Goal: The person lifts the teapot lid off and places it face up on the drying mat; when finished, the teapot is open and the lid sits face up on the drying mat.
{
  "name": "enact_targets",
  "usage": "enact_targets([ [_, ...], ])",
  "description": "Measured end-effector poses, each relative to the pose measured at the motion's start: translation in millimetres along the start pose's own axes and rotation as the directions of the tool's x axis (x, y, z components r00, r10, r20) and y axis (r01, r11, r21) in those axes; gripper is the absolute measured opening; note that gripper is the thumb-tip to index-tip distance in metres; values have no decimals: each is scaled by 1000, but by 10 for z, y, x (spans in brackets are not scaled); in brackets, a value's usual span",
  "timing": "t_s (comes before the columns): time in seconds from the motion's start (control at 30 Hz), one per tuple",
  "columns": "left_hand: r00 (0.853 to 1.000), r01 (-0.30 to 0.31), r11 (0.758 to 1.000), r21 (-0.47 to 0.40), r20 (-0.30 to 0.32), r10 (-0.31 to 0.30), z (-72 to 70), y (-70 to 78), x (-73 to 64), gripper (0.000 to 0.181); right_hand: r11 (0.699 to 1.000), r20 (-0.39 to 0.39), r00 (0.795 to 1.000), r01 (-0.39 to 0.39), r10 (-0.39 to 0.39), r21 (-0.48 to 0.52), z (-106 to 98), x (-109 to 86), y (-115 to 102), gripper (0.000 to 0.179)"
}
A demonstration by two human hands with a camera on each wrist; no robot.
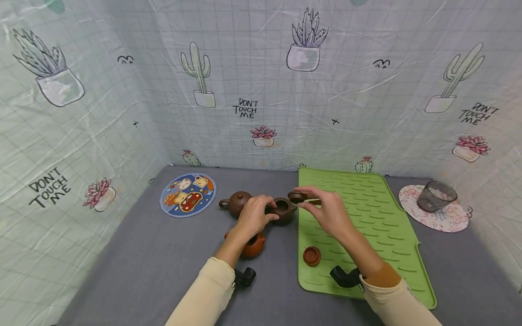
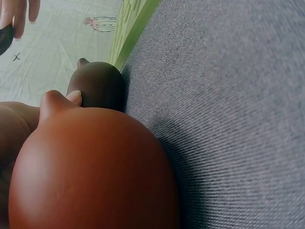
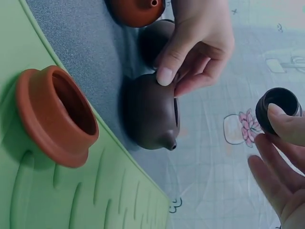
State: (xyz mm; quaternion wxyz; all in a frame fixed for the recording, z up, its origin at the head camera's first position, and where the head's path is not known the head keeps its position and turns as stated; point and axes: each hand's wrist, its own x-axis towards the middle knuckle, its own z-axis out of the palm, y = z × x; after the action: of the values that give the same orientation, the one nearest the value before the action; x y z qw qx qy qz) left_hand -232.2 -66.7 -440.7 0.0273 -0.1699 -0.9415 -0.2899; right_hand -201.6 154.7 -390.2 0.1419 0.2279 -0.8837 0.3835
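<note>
In the head view my left hand (image 1: 253,216) grips the handle side of a dark brown teapot (image 1: 284,218) standing uncovered on the grey table. The right wrist view shows that thumb pressed to the pot (image 3: 150,112) near its rim. My right hand (image 1: 329,212) pinches a small dark brown lid (image 1: 297,197) between thumb and fingers, raised just right of the pot's spout. Under my left forearm sits an orange-brown teapot (image 1: 253,247), its top uncovered and partly hidden. A second dark teapot (image 1: 238,203), lid on, stands beyond my left hand.
An orange-brown lid (image 1: 311,256) lies upturned on the green ridged mat (image 1: 363,226). At the far right a clear dark cup (image 1: 436,197) stands on a pale patterned round mat (image 1: 412,203). A blue cartoon mat (image 1: 173,208) lies back left. Patterned cloth (image 1: 261,81) walls the table.
</note>
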Motion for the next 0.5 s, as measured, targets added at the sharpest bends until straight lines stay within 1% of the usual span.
enact_targets([
  [0.1, 1000, -3, 1000, 3, -5, 3, 11, -1, 0, 22, 999, 4, 1000, -21, 21, 35, -38, -47, 3, 38],
  [0.17, 1000, -4, 1000, 0, -5, 4, 18, -1, 0, 22, 999, -5, 1000, -27, 27, 40, -67, -85, 10, 38],
  [0.37, 1000, -8, 1000, -22, -7, 8, 19, -2, 0, 23, 1000, -40, 999, 4, -4, -1, -138, -204, 62, 42],
  [0.5, 1000, -5, 1000, -16, -8, 5, 6, -3, -5, 22, 1000, -49, 999, 3, -4, -13, -167, -267, 90, 43],
])
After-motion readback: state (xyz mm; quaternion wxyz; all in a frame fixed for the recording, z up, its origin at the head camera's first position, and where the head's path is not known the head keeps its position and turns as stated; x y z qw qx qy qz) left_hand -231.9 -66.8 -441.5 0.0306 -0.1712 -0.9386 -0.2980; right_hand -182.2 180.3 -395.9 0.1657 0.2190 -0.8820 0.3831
